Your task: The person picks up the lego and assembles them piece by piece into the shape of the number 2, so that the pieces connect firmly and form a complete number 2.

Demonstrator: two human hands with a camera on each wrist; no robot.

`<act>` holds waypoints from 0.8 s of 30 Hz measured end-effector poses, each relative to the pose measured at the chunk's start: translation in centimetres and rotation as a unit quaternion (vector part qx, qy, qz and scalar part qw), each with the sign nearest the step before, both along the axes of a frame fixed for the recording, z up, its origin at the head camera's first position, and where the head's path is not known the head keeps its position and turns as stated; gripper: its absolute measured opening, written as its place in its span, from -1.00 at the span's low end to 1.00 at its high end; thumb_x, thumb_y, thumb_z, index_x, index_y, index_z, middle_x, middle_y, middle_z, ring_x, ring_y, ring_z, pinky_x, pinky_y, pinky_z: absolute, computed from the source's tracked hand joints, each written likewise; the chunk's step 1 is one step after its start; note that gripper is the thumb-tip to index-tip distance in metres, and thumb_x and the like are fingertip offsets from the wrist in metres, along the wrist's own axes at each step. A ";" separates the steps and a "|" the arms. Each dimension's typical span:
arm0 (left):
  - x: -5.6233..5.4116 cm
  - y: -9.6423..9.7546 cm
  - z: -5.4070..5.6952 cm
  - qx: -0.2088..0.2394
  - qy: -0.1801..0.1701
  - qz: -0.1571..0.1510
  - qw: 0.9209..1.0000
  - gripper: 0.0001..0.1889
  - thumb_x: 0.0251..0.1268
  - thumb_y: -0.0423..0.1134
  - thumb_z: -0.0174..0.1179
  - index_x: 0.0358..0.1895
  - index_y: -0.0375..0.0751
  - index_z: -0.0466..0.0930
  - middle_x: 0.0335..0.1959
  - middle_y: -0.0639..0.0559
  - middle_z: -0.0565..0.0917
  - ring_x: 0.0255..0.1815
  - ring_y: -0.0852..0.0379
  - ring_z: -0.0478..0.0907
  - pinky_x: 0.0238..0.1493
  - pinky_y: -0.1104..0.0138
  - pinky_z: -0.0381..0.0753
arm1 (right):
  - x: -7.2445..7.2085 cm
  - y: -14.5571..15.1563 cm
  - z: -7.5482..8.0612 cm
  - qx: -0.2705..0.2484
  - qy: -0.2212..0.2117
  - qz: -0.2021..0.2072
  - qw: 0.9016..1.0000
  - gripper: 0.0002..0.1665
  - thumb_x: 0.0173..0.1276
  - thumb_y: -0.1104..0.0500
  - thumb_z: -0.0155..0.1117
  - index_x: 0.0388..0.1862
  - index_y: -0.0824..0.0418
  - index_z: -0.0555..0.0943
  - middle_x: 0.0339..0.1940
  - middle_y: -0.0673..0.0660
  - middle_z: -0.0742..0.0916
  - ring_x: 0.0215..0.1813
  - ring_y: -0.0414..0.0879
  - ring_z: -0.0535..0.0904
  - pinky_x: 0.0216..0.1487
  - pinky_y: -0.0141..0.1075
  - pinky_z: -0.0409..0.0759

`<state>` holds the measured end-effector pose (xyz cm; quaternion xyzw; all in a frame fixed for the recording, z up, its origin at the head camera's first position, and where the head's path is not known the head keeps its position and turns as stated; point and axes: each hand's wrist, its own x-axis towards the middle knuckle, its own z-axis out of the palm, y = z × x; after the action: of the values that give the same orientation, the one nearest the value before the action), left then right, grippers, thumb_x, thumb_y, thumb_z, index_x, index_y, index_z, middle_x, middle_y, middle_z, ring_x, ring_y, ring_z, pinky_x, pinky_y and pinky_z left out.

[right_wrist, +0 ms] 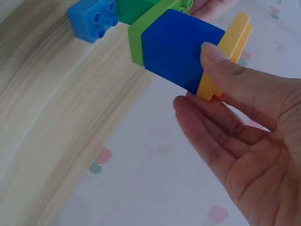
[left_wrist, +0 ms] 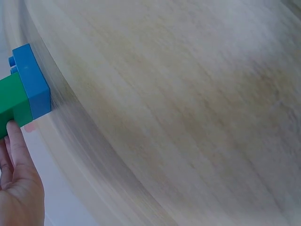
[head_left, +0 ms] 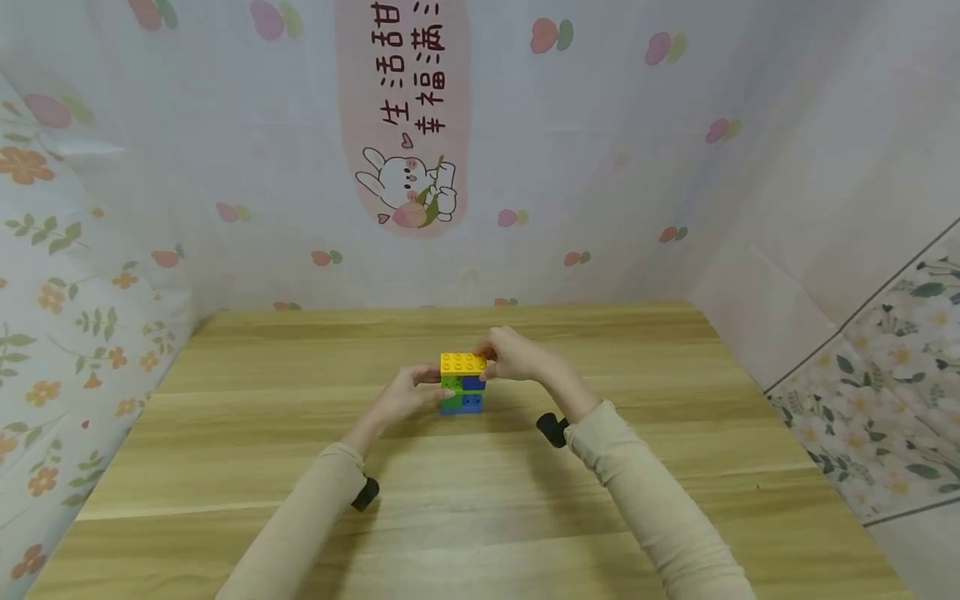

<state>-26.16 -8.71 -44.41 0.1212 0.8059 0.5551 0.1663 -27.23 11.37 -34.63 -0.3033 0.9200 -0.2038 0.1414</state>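
A small tower of toy building bricks stands near the middle of the table. A light blue brick [head_left: 470, 408] is its base, and a green brick [left_wrist: 14, 96] sits over one end of that. Above come a thin lime green brick [right_wrist: 136, 42], a dark blue brick [right_wrist: 178, 49] and a flat yellow brick [head_left: 457, 363] on top. My left hand [head_left: 405, 393] holds the tower from the left, fingers behind and thumb in front. With thumb and fingers my right hand [head_left: 517, 357] pinches the right end of the yellow brick, its thumb reaching onto the dark blue one.
The wooden table [head_left: 480, 517] reaches back to a patterned curtain [head_left: 615, 167] with a rabbit picture. Flowered cloth [head_left: 60, 350] hangs at the left, and another patterned sheet [head_left: 892, 375] at the right. A black wrist device [head_left: 552, 430] shows below the right wrist.
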 end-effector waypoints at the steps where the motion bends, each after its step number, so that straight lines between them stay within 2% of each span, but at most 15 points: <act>1: 0.0 0.0 0.1 -0.001 0.002 -0.002 1.000 -0.58 0.16 -0.19 0.24 0.11 -0.19 0.49 0.11 -0.10 0.55 0.22 -0.08 0.38 0.28 -0.07 0.26 | 0.0 -0.2 0.3 0.018 0.004 0.001 1.000 -0.69 0.10 0.32 0.34 -0.14 0.38 0.62 -0.25 0.20 0.71 -0.34 -0.11 0.50 -0.25 -0.35 0.54; 5: -0.2 0.0 0.1 0.004 0.004 -0.002 1.000 -0.57 0.16 -0.20 0.24 0.12 -0.20 0.48 0.12 -0.12 0.54 0.22 -0.09 0.38 0.27 -0.05 0.28 | 0.1 -1.0 1.3 0.075 0.006 0.000 0.997 -0.72 0.10 0.33 0.34 -0.17 0.38 0.62 -0.28 0.19 0.70 -0.37 -0.13 0.47 -0.28 -0.35 0.54; 8: -0.3 0.0 -0.1 0.007 0.009 -0.003 1.000 -0.57 0.15 -0.21 0.24 0.11 -0.21 0.48 0.12 -0.13 0.54 0.22 -0.09 0.38 0.27 -0.06 0.27 | 0.1 -1.2 1.0 0.069 0.006 -0.011 0.998 -0.71 0.09 0.32 0.36 -0.18 0.38 0.60 -0.27 0.20 0.69 -0.33 -0.09 0.51 -0.24 -0.33 0.56; 11: -0.2 -0.1 -0.4 0.007 0.008 0.003 1.000 -0.58 0.14 -0.23 0.24 0.10 -0.21 0.50 0.10 -0.12 0.56 0.21 -0.10 0.39 0.28 -0.07 0.25 | 0.0 -0.7 -0.6 0.007 0.003 -0.036 0.999 -0.67 0.07 0.29 0.38 -0.16 0.38 0.59 -0.25 0.21 0.68 -0.26 -0.04 0.54 -0.18 -0.29 0.57; 13: 0.0 -0.2 -0.5 0.002 0.008 0.005 1.000 -0.59 0.15 -0.22 0.24 0.09 -0.21 0.50 0.10 -0.12 0.56 0.21 -0.10 0.39 0.27 -0.09 0.26 | 0.1 -0.1 -2.0 -0.060 -0.024 -0.068 0.996 -0.61 0.07 0.25 0.39 -0.11 0.36 0.58 -0.20 0.20 0.69 -0.19 -0.04 0.58 -0.11 -0.28 0.59; 15: 0.1 -0.3 -0.7 0.000 0.005 0.009 1.000 -0.60 0.14 -0.23 0.25 0.08 -0.20 0.51 0.09 -0.11 0.57 0.20 -0.09 0.40 0.28 -0.08 0.26 | 0.2 0.5 -3.3 -0.136 -0.066 -0.096 0.984 -0.56 0.08 0.23 0.39 -0.05 0.34 0.56 -0.14 0.22 0.69 -0.14 -0.03 0.60 -0.07 -0.26 0.61; 18: 0.3 -0.3 -0.7 -0.004 0.006 0.006 1.000 -0.59 0.14 -0.21 0.25 0.08 -0.18 0.51 0.09 -0.08 0.57 0.20 -0.07 0.40 0.27 -0.08 0.26 | 0.4 1.1 -4.6 -0.222 -0.118 -0.131 0.959 -0.51 0.10 0.22 0.37 0.03 0.31 0.53 -0.07 0.24 0.68 -0.07 -0.02 0.61 -0.05 -0.24 0.61; 21: 0.3 -0.2 -0.6 -0.004 0.022 -0.003 1.000 -0.58 0.15 -0.20 0.24 0.10 -0.19 0.50 0.10 -0.10 0.56 0.20 -0.09 0.39 0.27 -0.10 0.25 | 0.6 1.1 -4.6 -0.248 -0.122 -0.148 0.950 -0.52 0.07 0.25 0.38 0.02 0.29 0.54 -0.08 0.24 0.68 -0.08 0.00 0.60 -0.08 -0.23 0.61; 24: 0.2 -0.1 -0.3 -0.003 0.031 -0.004 1.000 -0.58 0.16 -0.20 0.24 0.11 -0.20 0.49 0.11 -0.11 0.55 0.20 -0.09 0.39 0.26 -0.10 0.26 | 0.7 0.8 -4.0 -0.228 -0.104 -0.164 0.954 -0.55 0.06 0.25 0.39 -0.02 0.28 0.56 -0.11 0.20 0.68 -0.07 -0.01 0.59 -0.09 -0.23 0.60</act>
<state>-26.00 -8.79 -44.71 0.1410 0.8119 0.5480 0.1437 -26.54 12.14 -38.62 -0.1497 0.8663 -0.4589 0.1286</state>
